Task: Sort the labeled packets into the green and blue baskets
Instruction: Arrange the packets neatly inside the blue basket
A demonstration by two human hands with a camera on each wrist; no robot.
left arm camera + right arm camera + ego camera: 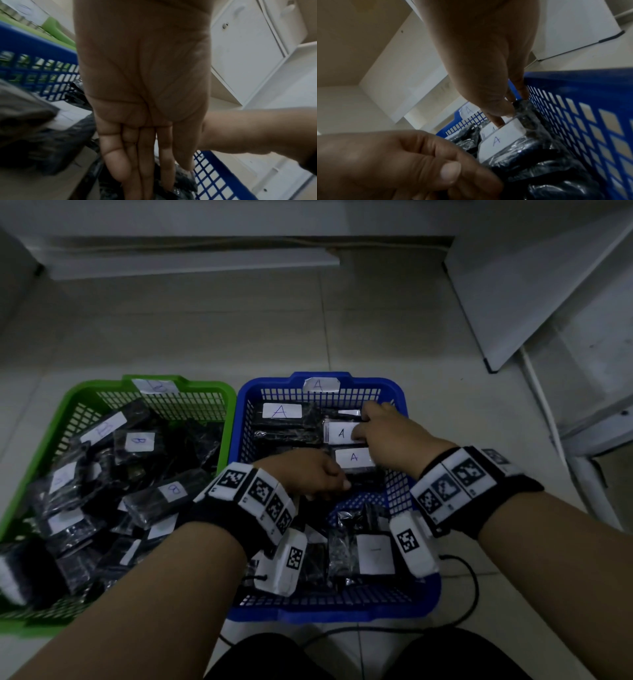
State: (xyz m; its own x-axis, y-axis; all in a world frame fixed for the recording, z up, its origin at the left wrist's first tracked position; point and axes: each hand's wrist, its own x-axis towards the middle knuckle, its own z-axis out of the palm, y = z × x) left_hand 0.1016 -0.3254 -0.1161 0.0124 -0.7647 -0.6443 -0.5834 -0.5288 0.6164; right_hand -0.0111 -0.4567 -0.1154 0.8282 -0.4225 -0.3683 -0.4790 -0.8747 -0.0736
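The blue basket [394,385], tagged A, holds dark plastic packets with white A labels. My right hand [363,422] reaches to its far right side and pinches one A packet [339,433] between thumb and fingers; the right wrist view shows that hand [505,115] at the packet's end beside the mesh wall. My left hand [329,479] lies in the middle of the basket next to another A packet [354,457]. In the left wrist view the left hand [147,175] has straight fingers resting on a dark packet [181,186]. The green basket [205,386], at left, is piled with B packets [138,441].
More packets, one with a blank white label [373,553], lie at the blue basket's near end. A black cable [472,587] loops on the tiled floor to the right. A white board [513,302] leans at the right, and white shelving runs along the back.
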